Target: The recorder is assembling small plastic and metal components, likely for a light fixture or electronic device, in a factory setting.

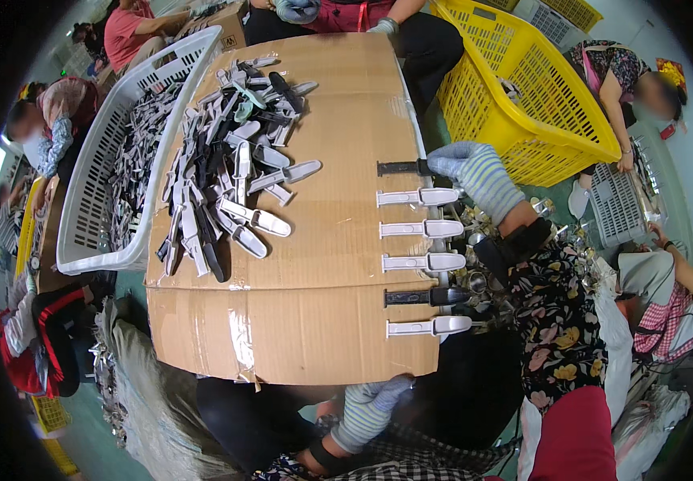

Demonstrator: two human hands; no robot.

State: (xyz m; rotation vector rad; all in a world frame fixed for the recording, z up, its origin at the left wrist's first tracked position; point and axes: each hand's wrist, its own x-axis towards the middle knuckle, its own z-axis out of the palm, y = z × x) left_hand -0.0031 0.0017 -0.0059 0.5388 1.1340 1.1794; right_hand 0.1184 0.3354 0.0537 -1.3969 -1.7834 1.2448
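My right hand (479,178), in a grey and yellow-striped glove, reaches the right edge of a cardboard sheet (346,96). Its fingers are closed on the end of a black plastic handle (398,168). Below it lies a column of similar handles, mostly light grey, such as a grey handle (420,229), plus a black handle (427,297). Their rounded ends stick out past the edge. My left hand (366,413), gloved alike, is by the cardboard's near edge with fingers curled; what they hold, if anything, is hidden. A loose pile of grey and black handles (242,160) covers the cardboard's left side.
A white basket (82,208) full of handles stands at the left. A yellow basket (515,112) is at the far right. Shiny metal pieces (479,280) lie beside the cardboard's right edge. Across from me sits a person (346,16); others work at both sides. Sacks (154,385) lie at lower left.
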